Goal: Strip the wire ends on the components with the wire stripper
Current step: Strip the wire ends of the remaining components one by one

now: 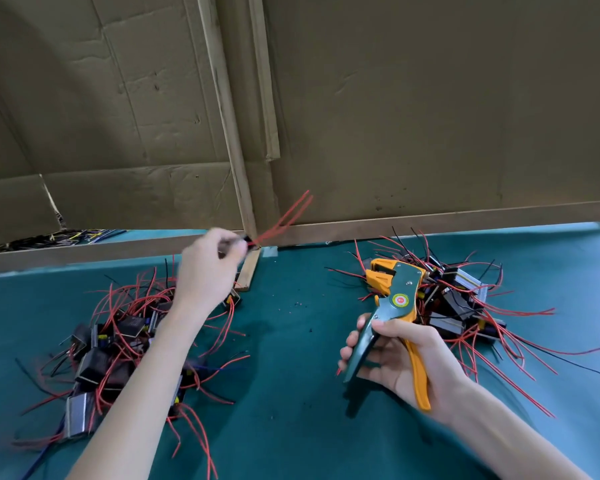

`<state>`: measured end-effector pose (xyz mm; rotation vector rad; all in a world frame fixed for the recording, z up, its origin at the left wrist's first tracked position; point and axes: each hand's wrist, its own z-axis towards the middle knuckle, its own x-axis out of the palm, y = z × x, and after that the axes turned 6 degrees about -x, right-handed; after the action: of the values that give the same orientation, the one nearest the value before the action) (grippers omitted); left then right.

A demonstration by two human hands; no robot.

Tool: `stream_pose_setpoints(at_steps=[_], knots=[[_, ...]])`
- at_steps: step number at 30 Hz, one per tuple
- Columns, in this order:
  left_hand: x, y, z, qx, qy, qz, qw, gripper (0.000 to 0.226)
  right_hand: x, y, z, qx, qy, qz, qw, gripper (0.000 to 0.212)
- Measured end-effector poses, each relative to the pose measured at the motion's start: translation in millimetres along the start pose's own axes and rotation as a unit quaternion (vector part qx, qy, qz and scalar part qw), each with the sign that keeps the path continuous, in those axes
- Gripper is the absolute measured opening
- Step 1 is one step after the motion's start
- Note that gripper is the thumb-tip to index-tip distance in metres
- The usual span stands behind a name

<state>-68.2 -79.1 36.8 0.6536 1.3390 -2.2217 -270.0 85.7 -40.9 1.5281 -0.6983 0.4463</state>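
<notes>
The person's left hand (pixel 208 268) is raised above the far edge of the table (pixel 291 393), thumb and fingertips pinching a small dark component (pixel 246 241); its two red wires (pixel 286 216) fan up and to the right, in front of the cardboard wall (pixel 430 116); the hand is blurred, so the finer lie of the fingers cannot be told. The right hand (pixel 399 358) grasps the wire stripper (pixel 397 296), fingers curled round the teal handle and the orange handle lying along the palm; the handles stand spread and unsqueezed, the head points up and away, and no wire sits in it. Component and tool are well apart.

One pile of components (pixel 118 344) lies under the left forearm, a second pile (pixel 461 306) just behind the stripper; which of them is finished cannot be told, nor whether the held wire ends are bare. Dark specks (pixel 297 303) lie scattered on the cloth between the piles; they are probably cut insulation.

The step in hand looks like the moment between picking up a piece and stripping it. The next move calls for bringing wires and tool together; a wire tip fed squarely into the open head, only the very end past the blades; then one firm squeeze while the left hand keeps the component steady.
</notes>
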Motion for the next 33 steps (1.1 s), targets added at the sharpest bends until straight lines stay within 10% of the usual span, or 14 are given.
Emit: stream_pose_setpoints(at_steps=[5, 21, 28, 33], knots=[[38, -6, -21, -0.115, 0.297, -0.023, 0.948, 0.015, -3, 0, 2, -0.023, -0.005, 0.005, 1.0, 0.013], [63, 3, -34, -0.161, 0.334, 0.193, 0.909, 0.034, -9, 3, 4, -0.039, -0.003, 0.013, 0.999, 0.016], [43, -7, -33, -0.217, 0.502, 0.022, 0.837, 0.053, -8, 4, 4, -0.039, 0.001, 0.009, 0.999, 0.013], [47, -9, -36, -0.181, 0.526, -0.077, 0.827, 0.019, -8, 4, 4, -0.041, -0.002, 0.006, 0.999, 0.014]])
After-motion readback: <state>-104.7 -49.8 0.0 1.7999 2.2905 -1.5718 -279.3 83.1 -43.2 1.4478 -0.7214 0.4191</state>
